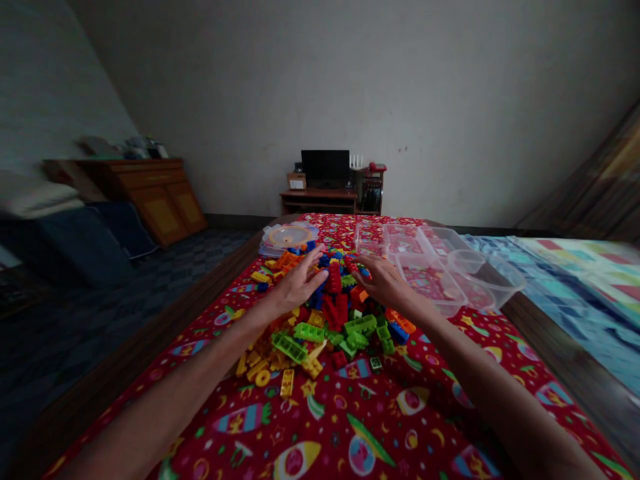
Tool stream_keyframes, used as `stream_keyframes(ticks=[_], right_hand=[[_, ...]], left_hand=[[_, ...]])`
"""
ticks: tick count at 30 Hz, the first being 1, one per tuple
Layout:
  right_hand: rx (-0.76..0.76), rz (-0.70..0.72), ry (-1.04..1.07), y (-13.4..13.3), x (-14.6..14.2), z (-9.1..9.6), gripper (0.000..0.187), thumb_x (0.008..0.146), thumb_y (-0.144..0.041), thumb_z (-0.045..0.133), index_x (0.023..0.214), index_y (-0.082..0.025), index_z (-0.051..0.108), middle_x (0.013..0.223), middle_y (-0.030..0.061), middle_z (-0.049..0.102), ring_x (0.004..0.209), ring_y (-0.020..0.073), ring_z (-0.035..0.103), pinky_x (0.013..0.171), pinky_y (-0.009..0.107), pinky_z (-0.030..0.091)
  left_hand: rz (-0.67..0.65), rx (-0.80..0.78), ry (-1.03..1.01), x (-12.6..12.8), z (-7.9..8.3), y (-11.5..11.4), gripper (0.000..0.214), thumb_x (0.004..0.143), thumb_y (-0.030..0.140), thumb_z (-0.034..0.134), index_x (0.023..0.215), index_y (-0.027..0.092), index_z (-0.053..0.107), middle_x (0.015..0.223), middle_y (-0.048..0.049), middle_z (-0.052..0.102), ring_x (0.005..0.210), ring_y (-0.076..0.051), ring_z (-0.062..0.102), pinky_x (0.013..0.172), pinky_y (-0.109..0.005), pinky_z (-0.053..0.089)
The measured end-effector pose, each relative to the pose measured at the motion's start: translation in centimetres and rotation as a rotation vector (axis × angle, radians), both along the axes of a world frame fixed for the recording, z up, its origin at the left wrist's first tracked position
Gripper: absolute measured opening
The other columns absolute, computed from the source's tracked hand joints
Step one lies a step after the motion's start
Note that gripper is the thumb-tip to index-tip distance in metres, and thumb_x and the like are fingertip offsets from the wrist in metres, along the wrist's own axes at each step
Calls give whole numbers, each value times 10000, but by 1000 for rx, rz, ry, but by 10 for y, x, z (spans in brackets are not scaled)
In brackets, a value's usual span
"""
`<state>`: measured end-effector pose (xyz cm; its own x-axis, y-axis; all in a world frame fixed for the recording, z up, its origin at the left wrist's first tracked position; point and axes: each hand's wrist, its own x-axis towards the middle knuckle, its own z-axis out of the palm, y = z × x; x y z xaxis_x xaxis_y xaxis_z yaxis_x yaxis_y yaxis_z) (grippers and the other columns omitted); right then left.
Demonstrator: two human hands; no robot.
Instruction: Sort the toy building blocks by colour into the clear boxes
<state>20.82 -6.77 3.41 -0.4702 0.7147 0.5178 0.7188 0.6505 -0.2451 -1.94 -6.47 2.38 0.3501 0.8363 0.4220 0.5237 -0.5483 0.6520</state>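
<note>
A heap of toy building blocks [334,312] in red, green, yellow, orange and blue is spread over the red patterned cloth. My left hand [300,281] is at the heap's far left part, palm turned inward, with fingers stretched out and the thumb apart. Opposite it, my right hand [381,277] reaches over the far right part, its fingers extended close to red and blue blocks. Neither hand visibly grips a block; whether the right fingertips touch any is unclear. Green blocks [290,347] and yellow blocks [263,373] lie nearer to me, between my forearms.
Clear plastic divided trays [435,267] stand to the right, with a round clear tub [493,287] beside them. Stacked clear lids [289,237] lie at the back left. The red cloth [320,427] covers a wooden table, and a bed [575,280] adjoins on the right.
</note>
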Motion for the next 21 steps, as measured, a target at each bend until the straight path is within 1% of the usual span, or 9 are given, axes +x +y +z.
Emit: stream_keyframes(ticks=[2, 4, 7, 9, 11, 14, 16, 18, 21], right_hand=[[18, 73, 20, -13, -2, 5, 300, 938, -278, 461, 1187, -180, 596, 1126, 119, 649, 1030, 209, 603, 898, 342, 457], [28, 171, -22, -29, -8, 7, 360, 954, -345, 435, 1251, -185, 561, 1224, 137, 601, 1125, 218, 563, 941, 362, 447], [72, 308, -179, -50, -26, 0, 499, 906, -458, 512, 1348, -228, 494, 1416, 157, 446, 1332, 289, 377, 1062, 482, 337], [100, 379, -298, -58, -41, -11, 612, 828, -508, 612, 1376, -279, 466, 1480, 151, 362, 1388, 345, 265, 1095, 568, 241], [112, 413, -371, -61, -53, -24, 691, 774, -534, 665, 1390, -315, 440, 1499, 143, 327, 1396, 371, 226, 1093, 613, 196], [120, 393, -400, -60, -61, -37, 671, 788, -536, 644, 1369, -271, 440, 1461, 172, 357, 1359, 371, 281, 1064, 616, 243], [141, 365, -406, -57, -59, -40, 552, 829, -462, 618, 1305, -221, 477, 1402, 195, 408, 1313, 349, 344, 1042, 578, 297], [170, 308, -395, -54, -56, -39, 404, 869, -346, 576, 1238, -201, 503, 1346, 194, 453, 1275, 317, 385, 1028, 532, 330], [174, 204, -333, -46, -51, -37, 293, 879, -254, 532, 1164, -182, 524, 1274, 174, 506, 1219, 289, 430, 989, 472, 384]], left_hand=[[69, 37, 50, -24, 0, -12, 728, 880, 550, 413, 1478, 163, 264, 1517, -134, 347, 1385, -273, 342, 1137, -421, 294], [176, 31, 159, -60, -7, -31, 777, 853, 612, 431, 1482, 186, 267, 1533, -120, 320, 1407, -294, 292, 1167, -449, 216], [231, -148, 280, -114, -36, -68, 1063, 693, 738, 551, 1522, 233, 115, 1566, -124, 235, 1409, -364, 260, 1132, -514, 269], [203, -199, 346, -131, -60, -92, 1222, 576, 736, 661, 1527, 255, 62, 1577, -142, 181, 1405, -405, 243, 1105, -542, 304], [220, -155, 439, -128, -80, -109, 1305, 453, 669, 779, 1518, 277, 136, 1577, -160, 157, 1414, -455, 157, 1098, -602, 267], [286, -55, 425, -97, -94, -114, 1115, 590, 516, 776, 1502, 300, 171, 1556, -145, 207, 1409, -414, 215, 1080, -594, 314], [344, 31, 361, -74, -92, -105, 908, 715, 418, 697, 1481, 305, 224, 1518, -123, 263, 1388, -348, 294, 1089, -539, 340], [343, 131, 310, -57, -84, -92, 759, 753, 367, 658, 1433, 275, 334, 1460, -119, 324, 1354, -321, 351, 1098, -499, 349], [284, 223, 260, -43, -67, -68, 600, 784, 293, 616, 1357, 238, 445, 1399, -119, 387, 1317, -302, 401, 1089, -463, 374]])
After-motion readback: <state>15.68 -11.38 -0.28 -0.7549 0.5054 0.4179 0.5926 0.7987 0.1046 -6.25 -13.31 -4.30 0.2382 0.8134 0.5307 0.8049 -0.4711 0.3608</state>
